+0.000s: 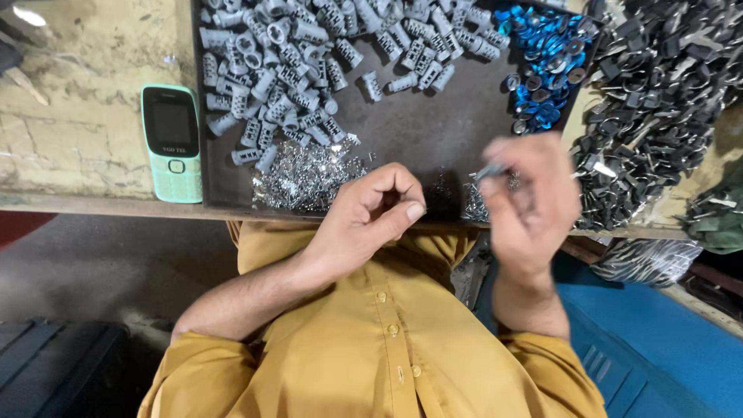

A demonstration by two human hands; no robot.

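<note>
My left hand (370, 210) hovers at the near edge of a dark tray (418, 128), fingers curled in, thumb against the forefinger; whether something small sits between them I cannot tell. My right hand (530, 203) is blurred with motion and pinches a small grey metal piece (489, 170) between thumb and fingers above the tray's near right corner. Just beyond my hands lies a heap of tiny shiny metal bits (303, 176). Several grey plastic cylinders (298, 58) fill the tray's far left, and blue round parts (546, 66) its far right.
A green push-button phone (171, 143) lies on the worn bench left of the tray. A big pile of dark metal parts (658, 101) spreads to the right. A blue crate (658, 340) stands at my lower right, a dark box (54, 371) lower left.
</note>
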